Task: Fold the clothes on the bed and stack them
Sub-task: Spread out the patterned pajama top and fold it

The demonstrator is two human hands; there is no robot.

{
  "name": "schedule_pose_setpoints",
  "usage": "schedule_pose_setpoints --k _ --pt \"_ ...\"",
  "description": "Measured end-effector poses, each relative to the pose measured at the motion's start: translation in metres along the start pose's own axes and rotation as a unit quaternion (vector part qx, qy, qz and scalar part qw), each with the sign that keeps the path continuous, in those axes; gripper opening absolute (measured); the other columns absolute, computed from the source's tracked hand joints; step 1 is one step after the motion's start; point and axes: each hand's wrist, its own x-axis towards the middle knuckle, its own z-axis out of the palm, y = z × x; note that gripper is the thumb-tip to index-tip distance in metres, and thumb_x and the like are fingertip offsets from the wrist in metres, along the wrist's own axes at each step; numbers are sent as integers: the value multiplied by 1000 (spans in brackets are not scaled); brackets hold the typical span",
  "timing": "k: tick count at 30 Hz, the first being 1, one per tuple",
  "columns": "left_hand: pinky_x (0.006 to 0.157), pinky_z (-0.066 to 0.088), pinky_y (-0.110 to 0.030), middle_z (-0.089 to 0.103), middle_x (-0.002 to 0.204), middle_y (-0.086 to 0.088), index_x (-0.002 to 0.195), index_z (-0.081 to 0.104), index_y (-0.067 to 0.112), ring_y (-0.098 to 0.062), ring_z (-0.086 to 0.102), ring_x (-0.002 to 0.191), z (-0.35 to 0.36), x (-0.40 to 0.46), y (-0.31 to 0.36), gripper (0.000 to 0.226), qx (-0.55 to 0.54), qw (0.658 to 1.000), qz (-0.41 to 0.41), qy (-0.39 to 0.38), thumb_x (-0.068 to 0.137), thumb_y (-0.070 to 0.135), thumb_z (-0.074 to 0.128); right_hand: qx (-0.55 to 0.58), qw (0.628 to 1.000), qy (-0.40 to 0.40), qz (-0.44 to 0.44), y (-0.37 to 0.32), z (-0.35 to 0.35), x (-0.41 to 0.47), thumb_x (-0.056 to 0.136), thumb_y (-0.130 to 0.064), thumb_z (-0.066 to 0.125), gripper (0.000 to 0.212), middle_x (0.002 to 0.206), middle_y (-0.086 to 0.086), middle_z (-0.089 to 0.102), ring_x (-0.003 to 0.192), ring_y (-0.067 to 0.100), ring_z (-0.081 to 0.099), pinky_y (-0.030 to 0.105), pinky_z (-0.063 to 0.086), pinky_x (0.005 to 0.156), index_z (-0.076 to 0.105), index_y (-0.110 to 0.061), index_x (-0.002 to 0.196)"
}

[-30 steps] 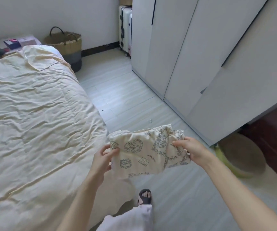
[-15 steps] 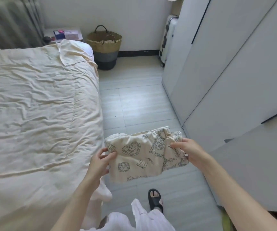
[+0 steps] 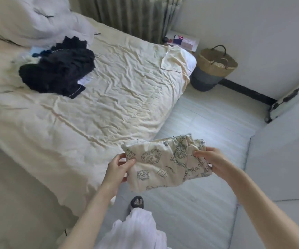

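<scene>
Folded garment [image 3: 164, 164] — between grips | left hand [image 3: 117, 168], right hand [image 3: 212, 162] — both pinching it

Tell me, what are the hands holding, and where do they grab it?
Both hold one folded printed cloth: the left hand pinches its left edge, the right hand grips its right end.

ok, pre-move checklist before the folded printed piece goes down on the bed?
1. Left hand grip on printed garment: ok, thumb pinches its left edge.
2. Right hand grip: ok, pinches the right edge.
3. Garment folded: ok, a compact bundle; hidden layers cannot tell.
4. Garment over the bed: not ok, it hangs over the floor beside it.
5. Landing spot: ok, bare sheet nearby.
6. Dark clothes pile folded: not ok, crumpled.
</scene>
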Motion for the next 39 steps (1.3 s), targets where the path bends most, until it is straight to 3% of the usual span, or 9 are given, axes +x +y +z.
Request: schedule_pose_setpoints --k 6,10,14,18,24,26,32,36,39 --pt "56 52 -26 64 91 -4 97 57 23 -17 64 70 -3 42 -2 14 -99 990 -18 103 87 19 66 -114 988 -100 -33 -75 32 78 82 -13 68 12 90 8 72 84 21 67 36 54 63 65 -11 94" --pt "60 52 -30 62 94 -4 98 56 25 -20 62 77 0 97 -1 14 -145 978 -35 145 88 21 65 -178 974 -127 -62 -129 61 138 85 -13 65 10 88 5 71 79 18 67 32 54 59 65 -16 95" --pt "61 52 -30 61 96 -6 98 53 25 -20 61 79 13 159 10 13 -180 966 -64 176 90 18 61 -244 957 -133 -79 -177 84 195 85 -15 64 11 90 8 69 82 23 66 36 56 74 65 -14 96" --pt "64 52 -32 63 100 -5 98 52 31 -22 63 89 23 221 30 15 -184 959 -68 203 91 22 61 -278 945 -139 -100 -224 99 257 86 -23 65 15 82 5 67 72 17 62 27 51 59 64 -10 95" --pt "72 56 -39 62 107 -4 102 51 36 -27 64 97 26 334 46 18 -167 952 -61 249 89 33 63 -307 931 -150 -131 -280 136 378 86 -23 64 14 83 3 65 68 12 59 27 51 58 64 -12 95" --pt "65 55 -35 62 106 1 101 51 38 -24 65 94 23 384 41 18 -162 949 -48 266 88 35 64 -323 922 -153 -148 -290 156 431 85 -23 65 13 81 4 65 72 17 61 35 53 69 65 -13 93" --pt "56 54 -30 65 98 4 94 56 39 -18 66 79 20 502 4 16 -161 940 -37 299 84 37 68 -322 920 -157 -157 -288 207 561 82 -22 67 16 81 6 68 68 18 63 29 52 62 67 -11 94" --pt "81 54 -44 67 104 -2 101 59 28 -23 64 97 19 535 -27 22 -142 939 -65 307 83 31 71 -303 936 -131 -125 -267 224 606 82 -20 68 23 84 21 63 72 21 56 28 43 58 66 0 94" --pt "70 53 -30 69 95 6 98 57 43 -15 66 93 18 535 -26 30 -156 939 -42 305 72 37 72 -302 938 -115 -127 -256 231 618 87 -25 65 24 78 15 56 74 21 51 30 35 58 60 -2 85"
